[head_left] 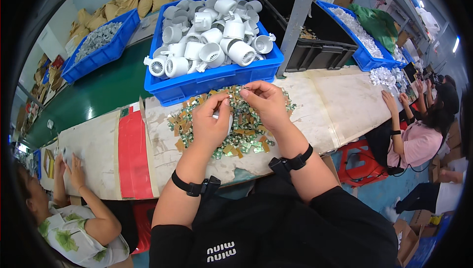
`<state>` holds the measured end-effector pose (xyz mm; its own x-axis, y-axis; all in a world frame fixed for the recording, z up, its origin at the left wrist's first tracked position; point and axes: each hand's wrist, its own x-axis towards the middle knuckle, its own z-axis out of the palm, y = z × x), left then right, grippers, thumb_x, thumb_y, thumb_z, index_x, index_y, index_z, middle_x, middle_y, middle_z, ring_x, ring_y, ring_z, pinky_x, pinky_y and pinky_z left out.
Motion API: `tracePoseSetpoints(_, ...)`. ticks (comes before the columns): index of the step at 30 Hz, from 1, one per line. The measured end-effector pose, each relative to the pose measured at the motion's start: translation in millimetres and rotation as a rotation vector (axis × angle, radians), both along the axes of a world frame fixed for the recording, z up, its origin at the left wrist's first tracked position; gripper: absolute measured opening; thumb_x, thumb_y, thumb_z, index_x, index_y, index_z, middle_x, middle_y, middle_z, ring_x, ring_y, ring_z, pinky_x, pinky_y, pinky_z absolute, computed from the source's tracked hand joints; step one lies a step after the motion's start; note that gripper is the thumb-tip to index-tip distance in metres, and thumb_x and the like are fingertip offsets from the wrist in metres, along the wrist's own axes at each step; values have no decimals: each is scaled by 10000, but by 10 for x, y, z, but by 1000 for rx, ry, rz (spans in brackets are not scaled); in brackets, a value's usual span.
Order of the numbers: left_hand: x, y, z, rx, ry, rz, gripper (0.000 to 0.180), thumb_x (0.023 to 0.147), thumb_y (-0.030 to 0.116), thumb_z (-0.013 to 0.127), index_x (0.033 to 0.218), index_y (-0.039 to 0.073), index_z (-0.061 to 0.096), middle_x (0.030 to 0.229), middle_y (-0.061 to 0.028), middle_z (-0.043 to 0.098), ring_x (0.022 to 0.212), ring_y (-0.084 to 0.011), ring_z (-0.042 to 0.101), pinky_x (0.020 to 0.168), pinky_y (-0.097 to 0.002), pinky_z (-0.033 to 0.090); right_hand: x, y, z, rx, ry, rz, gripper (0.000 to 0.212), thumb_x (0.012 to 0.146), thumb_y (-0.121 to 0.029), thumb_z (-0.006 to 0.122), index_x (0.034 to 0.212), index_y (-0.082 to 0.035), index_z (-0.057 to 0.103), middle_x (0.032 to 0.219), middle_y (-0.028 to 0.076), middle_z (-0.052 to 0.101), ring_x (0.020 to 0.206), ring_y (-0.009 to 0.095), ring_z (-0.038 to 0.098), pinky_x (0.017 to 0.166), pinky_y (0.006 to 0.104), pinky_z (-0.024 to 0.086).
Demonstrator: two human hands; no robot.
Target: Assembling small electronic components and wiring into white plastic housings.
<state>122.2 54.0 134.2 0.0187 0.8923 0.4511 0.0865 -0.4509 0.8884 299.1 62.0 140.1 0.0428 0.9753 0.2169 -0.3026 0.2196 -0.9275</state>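
Note:
My left hand (212, 120) is closed, its thumb and forefinger bent together. Below its fingers shows a white plastic part (229, 124), mostly hidden by the hand, which looks like one of the cup-shaped housings. Just to the right, my right hand (267, 103) pinches something too small to make out between thumb and fingertips. Both hands are over a spread pile of small green and tan circuit boards (241, 137) on the worktable (340, 98). Behind the pile, a blue crate (217, 81) is heaped with white cup-shaped plastic housings (212, 53).
A black bin (320, 53) stands right of the crate, behind a grey metal post (301, 21). A red strip (134, 154) crosses the table at left. Co-workers sit at left (81, 223) and right (416, 144). Farther blue crates (101, 51) hold small parts beside a green surface (88, 105).

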Motion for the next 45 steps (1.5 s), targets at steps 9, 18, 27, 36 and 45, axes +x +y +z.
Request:
tracePoseSetpoints(9,12,-47,115,189,204,109,59,885,25,725,936,10,752,715,-88,717,608,-158,683,598,-287,519,40,-80,-3,-55,-36,109,112,941,-71,774,1014,-15,711,906,76,764,754,102,688,693,244,562)
tracePoseSetpoints(18,-48,1,85,311,265,92,49,867,27,730,908,3,741,798,-118,739,653,-216,710,613,-312,549,29,-115,2,-47,-53,150,90,936,-34,770,1008,3,731,891,86,764,747,100,689,665,245,564)
tracePoseSetpoints(27,-43,-25,138,287,335,83,45,868,38,739,901,7,738,823,-127,749,669,-232,719,630,-324,555,6,-149,-35,20,-349,97,130,1010,-114,699,1000,4,754,844,27,730,729,85,659,666,239,549)
tracePoseSetpoints(36,-68,-72,74,356,415,105,17,876,46,733,886,34,727,759,-120,723,653,-273,710,597,-367,545,-97,-131,-88,139,-354,44,137,979,-96,710,935,30,741,767,50,713,668,108,646,613,278,528)
tracePoseSetpoints(45,-60,-31,114,420,408,163,57,888,72,755,920,26,749,786,-125,740,652,-240,703,631,-344,557,-93,-65,-253,358,-423,-90,149,942,-113,749,1051,-10,745,831,84,725,692,147,662,654,316,542)
